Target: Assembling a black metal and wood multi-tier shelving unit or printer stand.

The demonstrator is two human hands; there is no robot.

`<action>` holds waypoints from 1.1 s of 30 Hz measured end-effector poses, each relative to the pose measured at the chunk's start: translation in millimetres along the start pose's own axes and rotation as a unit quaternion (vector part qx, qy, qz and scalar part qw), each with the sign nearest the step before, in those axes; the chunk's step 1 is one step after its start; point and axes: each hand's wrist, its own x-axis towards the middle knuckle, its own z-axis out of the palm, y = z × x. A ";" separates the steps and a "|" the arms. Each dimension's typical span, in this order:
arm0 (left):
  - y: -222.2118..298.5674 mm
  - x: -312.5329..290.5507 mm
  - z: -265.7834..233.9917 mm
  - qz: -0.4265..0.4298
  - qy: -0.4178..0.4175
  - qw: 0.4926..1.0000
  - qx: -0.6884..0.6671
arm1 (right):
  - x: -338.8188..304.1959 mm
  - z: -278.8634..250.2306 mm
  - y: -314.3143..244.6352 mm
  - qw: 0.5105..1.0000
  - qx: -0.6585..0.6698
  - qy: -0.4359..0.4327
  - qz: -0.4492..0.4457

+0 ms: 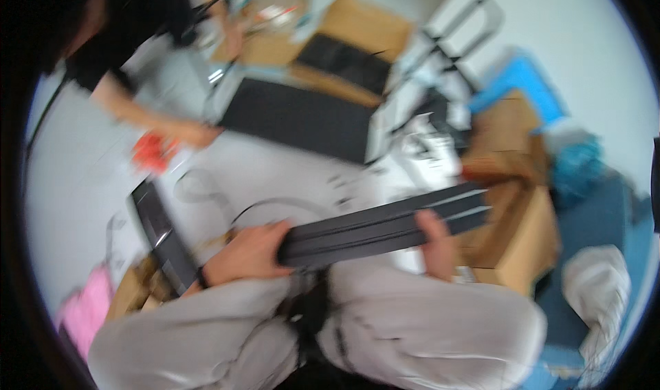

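The long, dark-grey, bar-shaped piece with lengthwise grooves (371, 233) is held across the front of the person's lap, its right end tilted up and away toward the open brown cardboard box (519, 235). The left hand (254, 252) grasps its left end, and the right hand (438, 247) grips it nearer the other end, thumb along the near edge; the fingers beneath are hidden. The piece looks stiff, since it runs straight between the two hands without visible sag, and it is probably moderate in weight, though blur makes the material hard to tell. Its smooth face, with pale streaks of shine toward the right end, might slip under a fingertip hold, so a grip around both long edges would likely be safer. Taking it near each end, as here, should balance the length; the slim ends could be the parts most easily knocked. Below are the person's light-grey trousers (426, 314). A dark, narrow, glossy piece (163, 235) lies beyond the left forearm. Farther out, a co-worker's hand (199, 135) touches the left corner of a flat, black, rectangular panel (299, 120).
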 end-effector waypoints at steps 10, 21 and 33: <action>-40.1 -0.4 15.9 0.012 -0.070 0.997 -0.019 | 0.1 -11.4 40.9 0.940 0.045 -0.026 0.336; -124.2 41.1 -37.2 0.005 -0.005 0.998 0.055 | 48.6 -27.0 77.1 0.847 -0.094 -0.425 0.306; -241.2 77.7 -25.8 -0.042 -0.038 0.995 0.081 | 165.4 -26.1 133.0 0.916 -0.364 -0.169 0.021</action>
